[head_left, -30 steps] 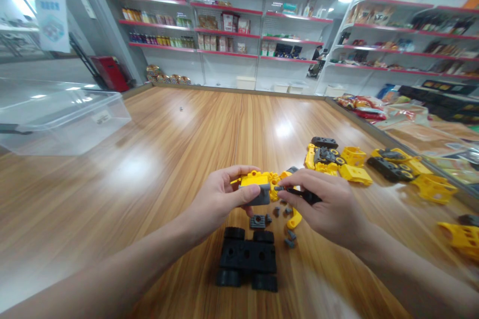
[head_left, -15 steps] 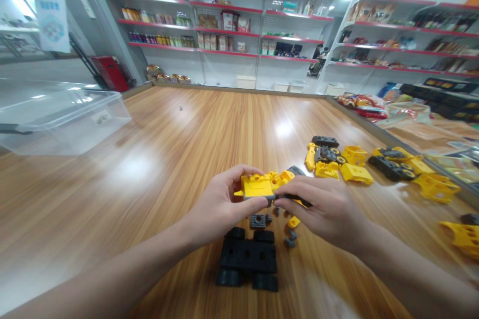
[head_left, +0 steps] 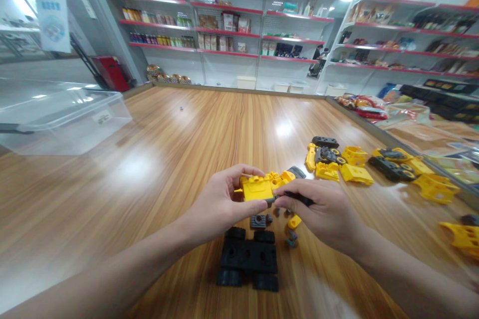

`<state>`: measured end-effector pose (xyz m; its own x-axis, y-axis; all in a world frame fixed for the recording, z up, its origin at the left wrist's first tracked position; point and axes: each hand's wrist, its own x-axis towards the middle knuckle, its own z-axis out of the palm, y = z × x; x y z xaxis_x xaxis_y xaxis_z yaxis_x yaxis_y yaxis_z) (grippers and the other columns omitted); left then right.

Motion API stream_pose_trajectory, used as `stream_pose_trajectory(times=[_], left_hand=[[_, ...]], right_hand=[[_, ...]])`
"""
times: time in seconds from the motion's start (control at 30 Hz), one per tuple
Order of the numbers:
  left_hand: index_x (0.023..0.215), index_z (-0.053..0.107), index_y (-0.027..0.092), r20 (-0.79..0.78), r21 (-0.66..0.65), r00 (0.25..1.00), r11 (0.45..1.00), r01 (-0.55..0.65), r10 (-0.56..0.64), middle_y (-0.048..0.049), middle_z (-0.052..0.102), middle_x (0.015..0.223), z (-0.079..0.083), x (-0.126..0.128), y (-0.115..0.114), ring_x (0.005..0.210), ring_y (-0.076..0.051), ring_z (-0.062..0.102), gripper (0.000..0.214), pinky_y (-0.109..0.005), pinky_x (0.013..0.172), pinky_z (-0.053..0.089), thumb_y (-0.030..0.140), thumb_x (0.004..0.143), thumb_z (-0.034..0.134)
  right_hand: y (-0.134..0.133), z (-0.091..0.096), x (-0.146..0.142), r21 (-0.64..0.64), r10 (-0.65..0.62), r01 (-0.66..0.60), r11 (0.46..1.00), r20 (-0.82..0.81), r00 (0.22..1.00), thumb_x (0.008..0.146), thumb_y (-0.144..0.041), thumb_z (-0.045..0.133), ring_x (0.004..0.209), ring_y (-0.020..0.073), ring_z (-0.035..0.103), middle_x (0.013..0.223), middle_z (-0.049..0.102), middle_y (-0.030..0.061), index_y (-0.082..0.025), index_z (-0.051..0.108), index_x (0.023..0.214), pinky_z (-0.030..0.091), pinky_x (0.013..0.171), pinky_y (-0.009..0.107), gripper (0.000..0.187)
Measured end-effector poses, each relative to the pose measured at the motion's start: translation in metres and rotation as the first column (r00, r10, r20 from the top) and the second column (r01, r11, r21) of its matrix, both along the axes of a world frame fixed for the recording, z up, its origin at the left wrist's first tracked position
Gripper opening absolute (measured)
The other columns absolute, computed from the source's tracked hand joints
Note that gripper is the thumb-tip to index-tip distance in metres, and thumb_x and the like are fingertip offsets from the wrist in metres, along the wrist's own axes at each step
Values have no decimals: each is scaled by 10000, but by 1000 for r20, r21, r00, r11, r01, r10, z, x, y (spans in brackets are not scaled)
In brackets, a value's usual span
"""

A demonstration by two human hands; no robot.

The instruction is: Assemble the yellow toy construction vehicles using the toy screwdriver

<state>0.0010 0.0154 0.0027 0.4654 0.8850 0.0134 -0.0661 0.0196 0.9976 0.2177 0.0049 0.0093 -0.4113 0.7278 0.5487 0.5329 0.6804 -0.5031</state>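
Head view: the left hand [head_left: 219,200] grips tightly a yellow plastic toy vehicle body [head_left: 257,190], and the right hand [head_left: 322,215] pinches a thin black plastic screwdriver [head_left: 299,198] against it. A clear plastic box [head_left: 63,122] stands far left of the grip on the wooden worktop [head_left: 112,194].

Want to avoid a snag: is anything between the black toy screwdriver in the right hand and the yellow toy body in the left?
Nothing visible. The tip of the black toy screwdriver, held in the right hand, sits at the grey edge of the yellow toy body. The left hand's thumb lies close beside it, not across it.
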Motion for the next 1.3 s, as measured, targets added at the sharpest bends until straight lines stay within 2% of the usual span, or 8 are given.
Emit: stream_pose_trajectory(times=[0.3, 0.6, 0.73, 0.8, 1.0, 1.17, 1.3], left_hand=[[1111, 559, 192, 44, -25, 999, 1000, 3, -2, -51, 717, 1051, -2, -1, -1, 880, -158, 681, 447, -271, 763, 520, 252, 738, 797], [1117, 558, 184, 40, -6, 999, 1000, -30, 30, -70, 717, 1050, 0, 0, -1, 892, -190, 691, 459, -307, 772, 528, 274, 736, 798], [1112, 565, 184, 31, 5, 999, 999, -35, 35, -70, 715, 1047, 1, 1, -2, 885, -188, 687, 448, -295, 753, 525, 278, 737, 792], [1111, 566, 187, 33, 11, 999, 999, -41, 40, -70, 712, 1053, 1, 1, -2, 884, -186, 685, 442, -291, 746, 525, 276, 739, 788], [1114, 558, 189, 20, 21, 1000, 1000, -23, 23, -67, 714, 1054, 0, 1, -3, 890, -179, 683, 420, -294, 769, 529, 267, 760, 770], [1103, 570, 180, 24, 19, 999, 999, -36, 36, -60, 714, 1034, 2, 0, -2, 877, -168, 679, 417, -282, 765, 521, 275, 754, 778], [1093, 575, 174, 30, -5, 998, 999, -49, 49, -55, 714, 1015, 5, 0, -2, 856, -161, 675, 432, -274, 756, 523, 270, 733, 793]], right_hand=[[-2, -1, 0, -134, -23, 17, 991, -40, 999, 861, -254, 700, 595, 88, 652, 751, 734, -27, -213, 725, 910, 483, 576, 194, 68], [-2, -2, 0, -121, -55, 47, 992, -62, 997, 841, -261, 717, 644, 116, 664, 802, 736, -17, -231, 716, 944, 513, 623, 227, 107], [-1, 0, 0, -65, -1, -4, 998, -85, 996, 831, -196, 714, 734, 131, 683, 867, 743, -3, -226, 714, 963, 525, 681, 242, 136], [-1, 0, 0, -60, 12, -17, 998, -85, 996, 833, -194, 712, 717, 129, 681, 845, 743, -3, -221, 717, 957, 523, 671, 243, 127], [0, -5, 1, -145, 0, -6, 989, -38, 999, 872, -245, 681, 622, 108, 649, 739, 719, -15, -208, 719, 906, 483, 597, 226, 63], [1, -1, 2, -121, 34, -31, 992, 19, 999, 908, -267, 621, 647, 121, 603, 770, 688, 6, -188, 683, 955, 438, 600, 248, 111], [-1, 4, 4, -129, 82, -72, 989, 71, 994, 943, -201, 503, 665, 138, 550, 742, 629, 17, -170, 645, 925, 387, 598, 276, 147]])
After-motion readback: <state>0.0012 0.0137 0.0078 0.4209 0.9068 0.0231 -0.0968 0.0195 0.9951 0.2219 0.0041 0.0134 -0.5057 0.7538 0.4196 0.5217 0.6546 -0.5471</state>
